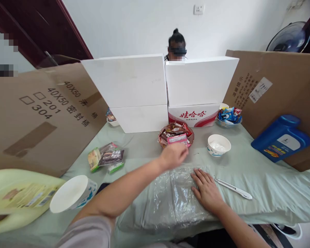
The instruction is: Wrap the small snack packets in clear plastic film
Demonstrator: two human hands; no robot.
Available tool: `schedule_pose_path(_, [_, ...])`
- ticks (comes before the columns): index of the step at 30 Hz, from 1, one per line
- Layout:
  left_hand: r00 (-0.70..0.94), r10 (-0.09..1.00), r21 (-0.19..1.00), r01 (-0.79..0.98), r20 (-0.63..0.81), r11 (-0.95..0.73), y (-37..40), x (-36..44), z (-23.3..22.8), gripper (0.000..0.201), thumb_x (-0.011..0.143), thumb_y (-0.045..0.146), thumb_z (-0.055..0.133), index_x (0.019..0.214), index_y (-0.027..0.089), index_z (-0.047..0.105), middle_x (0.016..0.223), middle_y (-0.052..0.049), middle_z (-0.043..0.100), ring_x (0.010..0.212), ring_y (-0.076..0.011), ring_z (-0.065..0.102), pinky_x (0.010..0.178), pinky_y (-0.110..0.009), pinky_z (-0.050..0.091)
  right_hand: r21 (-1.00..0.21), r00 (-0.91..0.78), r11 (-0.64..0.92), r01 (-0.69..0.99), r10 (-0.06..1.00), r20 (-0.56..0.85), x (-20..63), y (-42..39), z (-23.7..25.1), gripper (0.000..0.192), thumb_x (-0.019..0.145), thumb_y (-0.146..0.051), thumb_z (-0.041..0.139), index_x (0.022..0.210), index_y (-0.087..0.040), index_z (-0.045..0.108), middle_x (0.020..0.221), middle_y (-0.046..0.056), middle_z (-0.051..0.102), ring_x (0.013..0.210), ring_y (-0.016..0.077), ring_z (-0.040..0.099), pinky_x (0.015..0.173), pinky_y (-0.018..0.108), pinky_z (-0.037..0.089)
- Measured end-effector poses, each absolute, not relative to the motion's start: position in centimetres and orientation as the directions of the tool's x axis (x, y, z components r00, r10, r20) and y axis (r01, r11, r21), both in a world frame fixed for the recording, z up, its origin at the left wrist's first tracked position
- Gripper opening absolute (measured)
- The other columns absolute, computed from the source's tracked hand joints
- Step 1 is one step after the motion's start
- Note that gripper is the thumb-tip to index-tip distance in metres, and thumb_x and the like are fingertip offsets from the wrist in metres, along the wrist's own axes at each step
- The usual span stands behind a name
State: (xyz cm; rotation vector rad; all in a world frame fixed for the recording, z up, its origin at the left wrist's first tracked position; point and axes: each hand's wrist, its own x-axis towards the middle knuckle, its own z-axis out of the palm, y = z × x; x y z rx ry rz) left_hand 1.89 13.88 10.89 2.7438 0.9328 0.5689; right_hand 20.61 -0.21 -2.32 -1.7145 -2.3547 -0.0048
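My left hand (174, 156) reaches out with its fingers curled, just in front of a bowl (192, 142) of wrapped snacks. A pink packet (177, 138) lies on top there, right behind my knuckles. Whatever my left fingers hold, if anything, is hidden. My right hand (206, 191) rests flat, fingers stretched, on the right part of a clear plastic bag (167, 196) spread over the table. Beside that hand lies a pair of white-handled tongs (234, 188).
Several snack packets (110, 156), a paper bowl (73, 194) and a yellow bottle (23, 196) are on the left. Another paper bowl (218, 146), blue-packet bowl (228, 117) and blue bottle (281, 137) stand right. White boxes (139, 93) and cardboard sheets (41, 120) wall the table; a person sits behind.
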Motion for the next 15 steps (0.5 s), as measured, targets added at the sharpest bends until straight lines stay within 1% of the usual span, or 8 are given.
schedule_pose_path(1, [0.809,0.548,0.294,0.482,0.212,-0.825,11.4,1.3,9.3,0.021,0.094,0.027,0.047,0.094,0.018,0.066,0.093,-0.005,0.068,0.090,-0.0183,0.063,0.085,-0.029,0.048,-0.132,-0.278,0.300,0.945,0.947,0.161,20.5,-0.2,-2.2,0.051,0.092,-0.039,0.047,0.139,-0.022,0.047,0.150,0.007,0.039,0.139,0.0282,0.030,0.111,0.047,0.025])
schedule_pose_path(2, [0.844,0.517,0.288,0.465,0.142,-0.837,9.4,0.7,7.5,0.020,0.093,0.027,0.050,0.095,0.019,0.068,0.096,-0.005,0.069,0.094,-0.0192,0.063,0.086,-0.030,0.049,-0.132,-0.262,0.279,0.951,0.956,0.133,20.3,-0.3,-2.0,0.052,0.091,-0.041,0.047,0.140,-0.022,0.047,0.152,0.008,0.037,0.141,0.0304,0.026,0.111,0.049,0.023])
schedule_pose_path(3, [0.846,0.525,0.267,0.486,0.097,-0.832,8.0,0.0,5.8,0.019,0.092,0.029,0.053,0.101,0.020,0.068,0.108,-0.006,0.068,0.104,-0.0219,0.061,0.091,-0.033,0.048,-0.131,-0.243,0.255,0.958,0.965,0.102,20.2,-0.4,-1.7,0.053,0.090,-0.043,0.048,0.140,-0.023,0.047,0.153,0.008,0.034,0.142,0.0329,0.022,0.111,0.052,0.022])
schedule_pose_path(5, [0.754,0.654,0.203,0.632,0.061,-0.748,6.6,-1.6,2.9,0.034,0.090,0.037,0.058,0.121,0.022,0.061,0.138,-0.009,0.053,0.130,-0.0312,0.044,0.106,-0.047,0.037,-0.124,-0.203,0.205,0.971,0.979,0.026,20.1,-0.8,-0.9,0.058,0.087,-0.046,0.051,0.141,-0.024,0.046,0.155,0.008,0.030,0.143,0.0371,0.018,0.110,0.057,0.020])
schedule_pose_path(7, [0.644,0.765,0.168,0.752,0.019,-0.637,6.9,-3.3,1.0,0.050,0.090,0.043,0.057,0.136,0.025,0.050,0.151,-0.010,0.038,0.141,-0.0361,0.026,0.112,-0.057,0.024,-0.111,-0.162,0.154,0.982,0.984,-0.069,20.4,-1.4,0.2,0.064,0.085,-0.048,0.054,0.143,-0.024,0.042,0.154,0.008,0.030,0.142,0.0394,0.020,0.109,0.060,0.019])
schedule_pose_path(9, [0.591,0.807,0.161,0.798,-0.024,-0.580,7.6,-4.6,0.1,0.058,0.091,0.048,0.054,0.143,0.027,0.041,0.155,-0.009,0.030,0.144,-0.0363,0.018,0.113,-0.060,0.017,-0.102,-0.117,0.101,0.990,0.980,-0.164,20.9,-1.9,1.6,0.069,0.083,-0.051,0.055,0.144,-0.023,0.041,0.153,0.010,0.034,0.139,0.0411,0.025,0.108,0.063,0.020])
schedule_pose_path(11, [0.590,0.806,0.164,0.800,-0.046,-0.577,8.1,-5.4,-0.1,0.061,0.092,0.052,0.051,0.146,0.028,0.036,0.157,-0.009,0.026,0.145,-0.0350,0.015,0.114,-0.060,0.015,-0.110,-0.102,0.079,0.991,0.971,-0.218,21.4,-2.0,3.1,0.071,0.081,-0.054,0.055,0.143,-0.021,0.042,0.151,0.012,0.037,0.137,0.0415,0.030,0.106,0.062,0.023])
schedule_pose_path(15, [0.634,0.771,0.164,0.768,-0.060,-0.619,8.3,-5.0,0.1,0.066,0.091,0.059,0.047,0.147,0.028,0.033,0.158,-0.009,0.023,0.146,-0.0332,0.012,0.115,-0.059,0.011,-0.182,-0.234,0.210,0.961,0.964,-0.123,20.8,-0.4,4.8,0.065,0.084,-0.052,0.054,0.140,-0.021,0.045,0.149,0.012,0.040,0.136,0.0331,0.035,0.109,0.052,0.027])
